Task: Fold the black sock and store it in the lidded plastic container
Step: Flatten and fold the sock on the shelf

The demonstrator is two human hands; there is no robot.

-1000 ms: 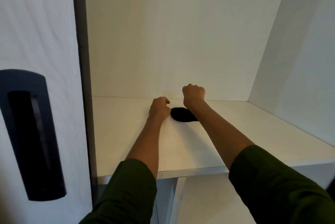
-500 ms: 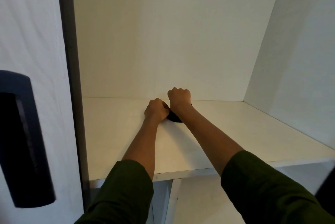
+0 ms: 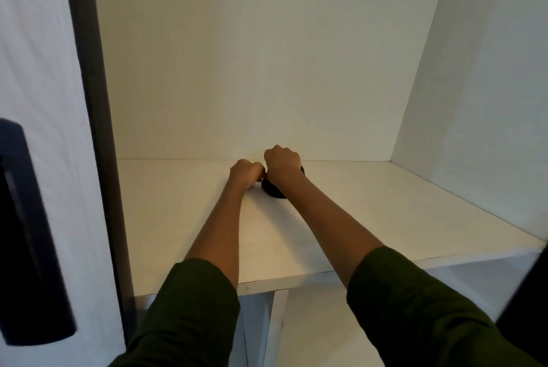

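Your left hand [image 3: 247,173] and right hand [image 3: 282,165], both fisted, bunch the black sock [image 3: 271,190] on the shelf [image 3: 370,212] at 12 o'clock; whether they grip it I cannot tell. Storing remains; no container in view.

Left hand [image 3: 246,172] and right hand [image 3: 283,163] fisted, touching, arms outstretched.

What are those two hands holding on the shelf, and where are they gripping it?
Both the left hand and right hand are closed around a black sock on the shelf; which part they grip is hidden.
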